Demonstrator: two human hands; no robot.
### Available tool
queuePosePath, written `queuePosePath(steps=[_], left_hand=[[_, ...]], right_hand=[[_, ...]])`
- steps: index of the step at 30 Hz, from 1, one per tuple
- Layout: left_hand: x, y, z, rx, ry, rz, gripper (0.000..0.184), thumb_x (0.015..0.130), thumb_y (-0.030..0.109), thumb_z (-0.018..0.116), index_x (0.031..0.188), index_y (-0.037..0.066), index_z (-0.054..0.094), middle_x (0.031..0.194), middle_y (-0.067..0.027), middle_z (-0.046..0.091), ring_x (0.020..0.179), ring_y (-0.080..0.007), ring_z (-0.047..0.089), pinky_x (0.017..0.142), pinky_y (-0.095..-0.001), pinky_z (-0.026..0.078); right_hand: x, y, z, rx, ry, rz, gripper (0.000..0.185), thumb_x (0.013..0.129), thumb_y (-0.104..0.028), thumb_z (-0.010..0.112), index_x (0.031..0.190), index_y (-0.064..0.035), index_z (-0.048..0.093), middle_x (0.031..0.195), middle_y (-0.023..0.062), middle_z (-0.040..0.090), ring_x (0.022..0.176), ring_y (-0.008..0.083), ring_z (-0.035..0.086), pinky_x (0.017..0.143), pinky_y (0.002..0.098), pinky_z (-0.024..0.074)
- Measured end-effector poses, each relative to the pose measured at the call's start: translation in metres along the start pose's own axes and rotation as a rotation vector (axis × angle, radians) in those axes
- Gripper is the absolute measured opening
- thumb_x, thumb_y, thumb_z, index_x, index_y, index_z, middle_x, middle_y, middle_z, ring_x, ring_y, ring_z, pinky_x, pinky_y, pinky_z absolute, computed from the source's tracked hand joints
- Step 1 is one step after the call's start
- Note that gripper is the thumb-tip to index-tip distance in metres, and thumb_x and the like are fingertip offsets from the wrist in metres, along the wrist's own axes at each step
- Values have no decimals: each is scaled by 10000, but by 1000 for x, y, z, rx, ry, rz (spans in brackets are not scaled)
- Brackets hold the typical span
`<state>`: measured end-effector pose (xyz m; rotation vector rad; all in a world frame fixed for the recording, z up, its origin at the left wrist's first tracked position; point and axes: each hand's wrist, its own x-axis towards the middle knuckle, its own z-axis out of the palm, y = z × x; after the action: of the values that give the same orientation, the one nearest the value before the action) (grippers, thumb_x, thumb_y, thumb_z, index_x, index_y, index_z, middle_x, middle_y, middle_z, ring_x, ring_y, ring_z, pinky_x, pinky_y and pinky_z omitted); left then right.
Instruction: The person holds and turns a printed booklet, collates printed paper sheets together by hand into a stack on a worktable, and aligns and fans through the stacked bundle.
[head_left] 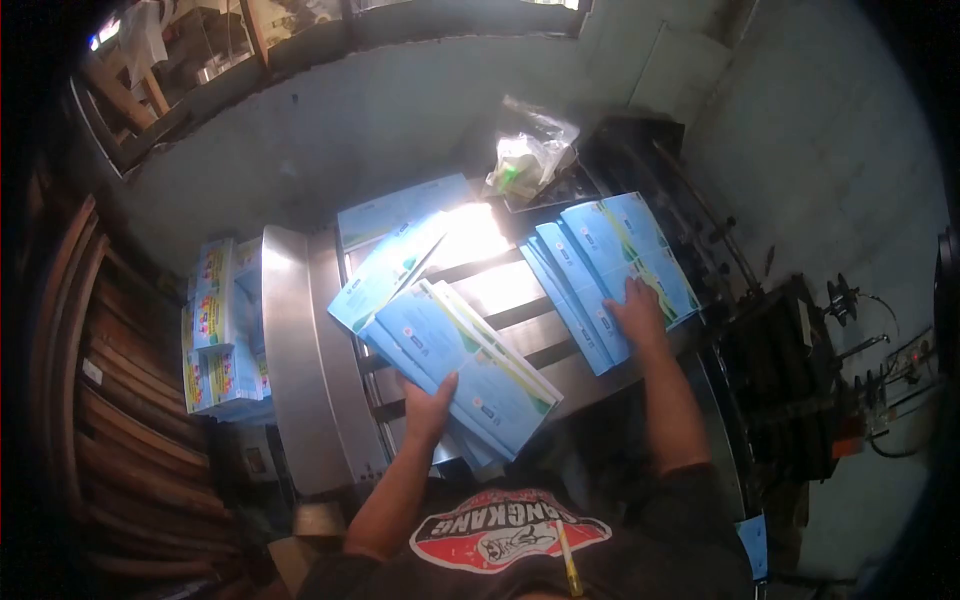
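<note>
My left hand (430, 408) grips a fanned stack of light-blue printed sheets (465, 370) by its near left edge. The thumb lies on top and the other fingers are hidden underneath. My right hand (638, 310) rests on a second fanned stack of the same printed sheets (605, 240), its fingers apart on the top sheet. Both stacks are over a slatted metal table (525, 338). Beyond my left hand, more loose blue sheets (385, 270) lie at an angle, partly under the held stack.
Bundles of colourful printed packs (220, 325) are piled left of a curved metal panel (300, 360). A clear plastic bag (530, 150) lies behind the table. Dark machinery (790, 370) stands at right, and wooden boards (130, 400) at far left.
</note>
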<state>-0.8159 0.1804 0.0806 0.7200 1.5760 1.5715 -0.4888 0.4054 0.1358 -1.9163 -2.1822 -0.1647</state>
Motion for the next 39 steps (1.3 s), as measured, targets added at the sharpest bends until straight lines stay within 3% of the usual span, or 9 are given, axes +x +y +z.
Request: queuePosePath(steps=[3,8,11,15,21,23,26,35,39], left_hand=[[-2,6,-1,11,-14,-4,747,830,171,738,1371,-37,267,1243,-203,500,1109,-277,560,969,-385,464],[-3,16,2,3,-6,-22,721,830,192,744,1347,-55,307,1245,-202,512,1119,-271,559,974,-386,453],[-6,21,-1,9,-34,-38,684,830,193,743,1321,-59,338,1208,-198,546,1085,-266,581,957,-379,466],[-5,17,-3,-15,-69,-41,729,834,178,737,1369,-10,279,1242,-188,513,1124,-281,549,1001,-400,440],[-5,19,1,-80,-40,-17,684,838,148,726,1336,-49,301,1219,-199,527,1093,-267,567,961,-377,462],[-6,17,0,-119,-38,4,699,838,144,725,1346,-45,284,1232,-201,513,1104,-269,557,965,-381,458],[-4,16,0,-54,-51,-4,723,837,148,726,1359,-39,261,1247,-202,496,1122,-272,544,971,-388,454],[2,-8,-7,59,-43,48,648,867,180,705,1365,1,330,1243,-167,514,1135,-243,526,995,-379,429],[2,-11,-9,-550,-57,88,649,892,232,707,1357,-25,333,1261,-171,507,1133,-249,517,998,-376,420]], right_hand=[[10,7,-6,118,-395,0,679,850,-442,682,1326,7,499,1360,231,502,1243,414,479,1036,477,414],[-1,12,-2,-12,94,-178,527,828,-414,715,1160,-17,617,1214,199,605,1091,408,577,895,481,493],[7,0,-40,118,-341,-17,552,830,-409,717,1217,-28,615,1228,218,616,1112,394,594,927,451,492],[8,10,-38,238,-300,-9,540,832,-403,716,1191,-11,616,1186,221,640,1117,380,604,948,454,479],[4,-17,-40,-115,-189,-169,211,929,-233,555,900,-29,601,857,178,693,796,400,682,709,494,543],[-31,-55,-62,150,90,-318,196,936,-172,493,828,-44,595,756,170,673,663,413,663,621,499,541],[-55,-88,-70,196,57,-333,200,918,-153,511,787,-30,599,739,187,650,665,413,653,618,495,538],[-153,-194,-76,428,-142,-568,216,879,-157,577,997,5,657,1027,146,675,847,334,671,697,416,575],[-175,-206,-55,465,-193,-684,311,862,-186,603,1108,0,642,1155,150,647,973,305,640,742,412,572]])
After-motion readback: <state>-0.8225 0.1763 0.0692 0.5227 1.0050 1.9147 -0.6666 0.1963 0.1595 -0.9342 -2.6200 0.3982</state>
